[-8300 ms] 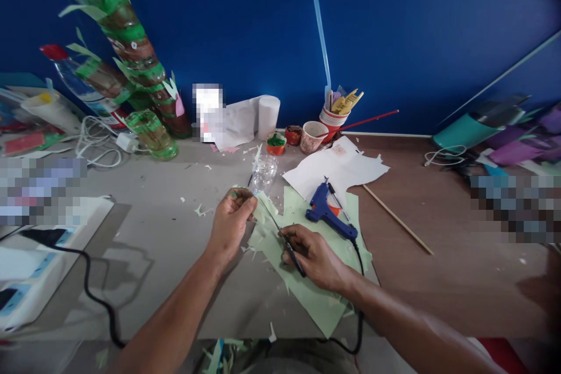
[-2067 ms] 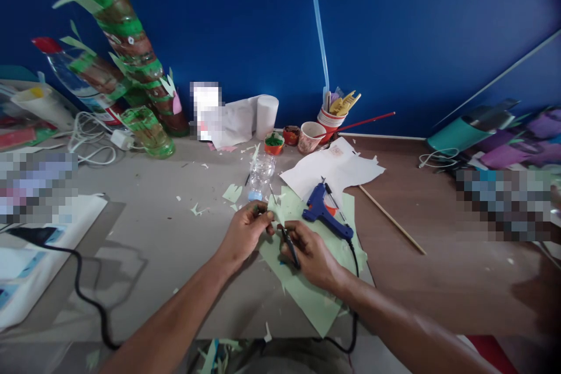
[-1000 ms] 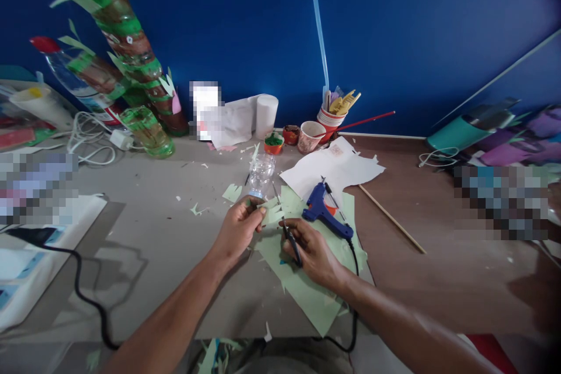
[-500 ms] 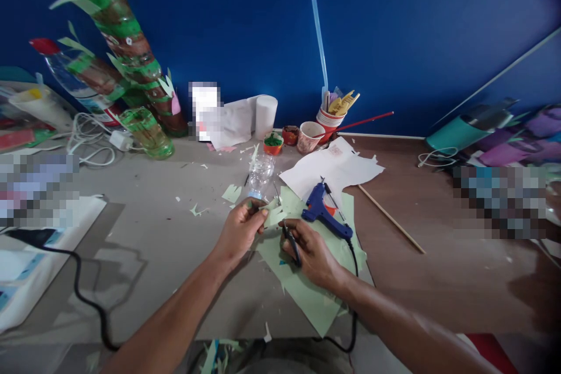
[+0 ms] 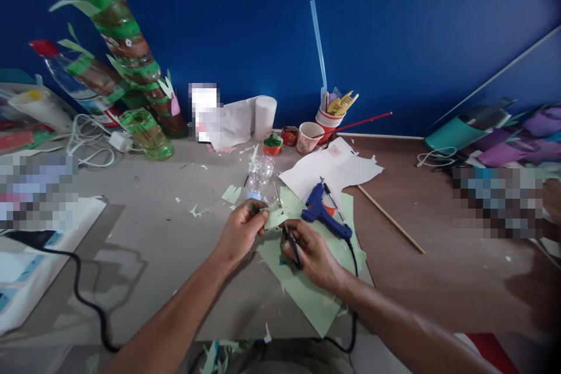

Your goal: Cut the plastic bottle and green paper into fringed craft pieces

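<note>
My left hand (image 5: 246, 225) pinches a small piece of pale green paper (image 5: 275, 217) between thumb and fingers. Dark-handled scissors (image 5: 293, 245) are in my right hand (image 5: 313, 254), their blades pointing up and left at the paper's right side. Under my right hand lies a larger pale green sheet (image 5: 315, 310). Just beyond my hands, a clear plastic bottle (image 5: 260, 175) with a light blue cap lies on the table. A blue hot glue gun (image 5: 326, 213) rests on the green sheet, right of the scissors.
Paper scraps (image 5: 231, 193) dot the grey table. Behind stand a bottle cap of green paint (image 5: 272, 141), a paper cup (image 5: 310, 137) and a cup of plastic cutlery (image 5: 331, 120). A wooden stick (image 5: 392, 219) lies right. Painted bottles (image 5: 144, 70) tower left. A black cable (image 5: 79, 280) crosses the left side.
The scissor blades and the paper piece have shifted slightly against each other. Both hands stay in nearly the same place. At the far right edge, part of another person's hand has come into view.
</note>
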`<state>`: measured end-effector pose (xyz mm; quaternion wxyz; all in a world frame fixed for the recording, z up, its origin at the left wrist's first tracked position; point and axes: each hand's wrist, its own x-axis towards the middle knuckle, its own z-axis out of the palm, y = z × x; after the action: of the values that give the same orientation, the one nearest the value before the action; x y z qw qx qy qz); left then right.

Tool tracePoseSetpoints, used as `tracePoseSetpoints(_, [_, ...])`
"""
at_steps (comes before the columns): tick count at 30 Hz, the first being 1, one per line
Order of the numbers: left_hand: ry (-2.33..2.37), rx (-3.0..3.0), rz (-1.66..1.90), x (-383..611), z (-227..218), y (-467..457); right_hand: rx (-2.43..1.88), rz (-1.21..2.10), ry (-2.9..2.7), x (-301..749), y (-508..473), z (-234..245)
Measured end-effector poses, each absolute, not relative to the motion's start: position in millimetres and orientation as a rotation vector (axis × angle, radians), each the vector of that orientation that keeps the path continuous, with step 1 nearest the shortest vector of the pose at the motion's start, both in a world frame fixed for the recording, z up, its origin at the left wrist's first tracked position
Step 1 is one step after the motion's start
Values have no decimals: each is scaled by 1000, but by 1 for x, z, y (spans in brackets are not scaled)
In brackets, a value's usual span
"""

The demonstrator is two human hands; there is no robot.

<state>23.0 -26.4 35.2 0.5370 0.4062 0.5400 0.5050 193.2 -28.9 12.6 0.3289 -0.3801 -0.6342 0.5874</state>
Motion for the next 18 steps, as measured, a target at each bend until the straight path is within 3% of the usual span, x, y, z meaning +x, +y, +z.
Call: tracePoseSetpoints(18, [1161, 703, 1327, 17, 29, -25, -1014, 1604, -1603, 192, -29, 12])
